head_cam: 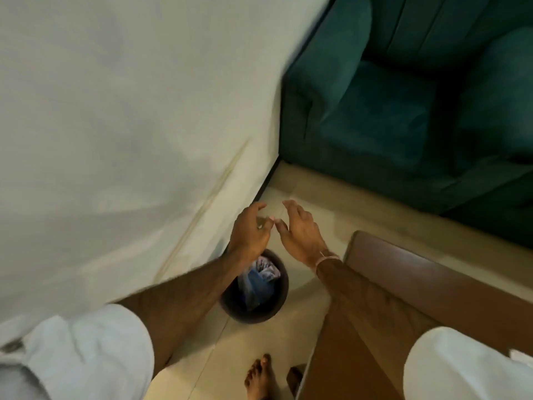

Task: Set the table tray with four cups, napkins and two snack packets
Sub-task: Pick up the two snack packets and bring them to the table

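Hands: left (251, 232) and right (300, 235) spread wide, empty, thumbs nearly touching, above bin (255, 295) | task things: tray, cups, napkins, packets out of view | table (403, 287) at 4 o'clock | advice: turn toward the supplies, take one cup per hand.

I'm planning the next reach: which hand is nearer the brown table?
The right hand. Its forearm already lies over the brown table; the left hand, also empty and open, hangs above the waste bin.

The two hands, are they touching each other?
Cannot tell. In the head view the left hand and right hand nearly meet at the thumbs, too blurred to settle.
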The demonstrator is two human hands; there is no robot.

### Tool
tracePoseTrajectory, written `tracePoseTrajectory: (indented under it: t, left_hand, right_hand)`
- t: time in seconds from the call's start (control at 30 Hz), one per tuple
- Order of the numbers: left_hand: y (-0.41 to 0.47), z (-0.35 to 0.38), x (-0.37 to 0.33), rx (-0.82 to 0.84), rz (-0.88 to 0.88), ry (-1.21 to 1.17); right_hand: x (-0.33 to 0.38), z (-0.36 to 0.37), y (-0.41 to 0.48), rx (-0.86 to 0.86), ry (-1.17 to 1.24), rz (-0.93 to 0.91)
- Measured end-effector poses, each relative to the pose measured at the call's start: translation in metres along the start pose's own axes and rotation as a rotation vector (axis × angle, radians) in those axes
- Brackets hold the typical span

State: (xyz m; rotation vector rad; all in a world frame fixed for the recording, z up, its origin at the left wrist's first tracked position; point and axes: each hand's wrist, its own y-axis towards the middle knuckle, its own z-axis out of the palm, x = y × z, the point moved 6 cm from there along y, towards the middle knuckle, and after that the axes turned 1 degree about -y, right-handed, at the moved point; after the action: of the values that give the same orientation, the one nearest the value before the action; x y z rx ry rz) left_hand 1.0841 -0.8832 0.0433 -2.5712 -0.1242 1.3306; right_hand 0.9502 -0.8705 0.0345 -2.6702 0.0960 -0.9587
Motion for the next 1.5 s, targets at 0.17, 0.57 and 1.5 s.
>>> tracePoseTrajectory:
  t: [0.17,0.57,1.5]
  left_hand:
    - [-0.027,-0.039,-0.109,-0.066,0.158,0.08]
    - [-0.142,-0.064,-0.366,-0.057,0.408,0.128]
    - [-0.403,0.305,-0.701,0.332,0.806,0.201]
  right_hand:
    - [0.026,-0.119,-0.049,-0.107,-0.036,-0.041]
    - [0.037,-0.379,-0.242,-0.398,-0.07,-0.051]
    - [-0.28,-0.658,-0.643,-0.881,-0.051,0.341]
